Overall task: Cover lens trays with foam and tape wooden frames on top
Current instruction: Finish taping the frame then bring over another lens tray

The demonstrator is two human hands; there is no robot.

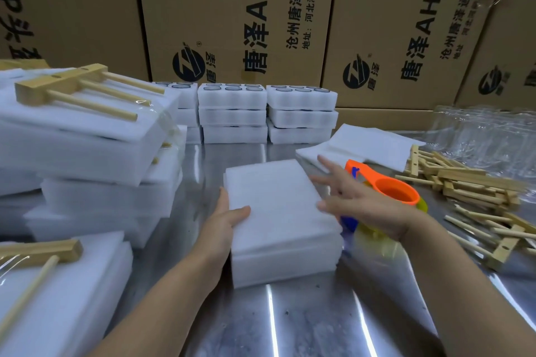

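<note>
The left hand [229, 220] is holding the foam-covered tray [278, 211] by its left edge; the right hand [356, 206] is hovering spread-fingered over its right edge.

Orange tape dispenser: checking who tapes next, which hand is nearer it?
Right. The right hand hangs open just beside the tape dispenser; the left hand holds the foam stack's left edge.

Cardboard boxes [232, 9] behind steel table [290, 327]
</note>
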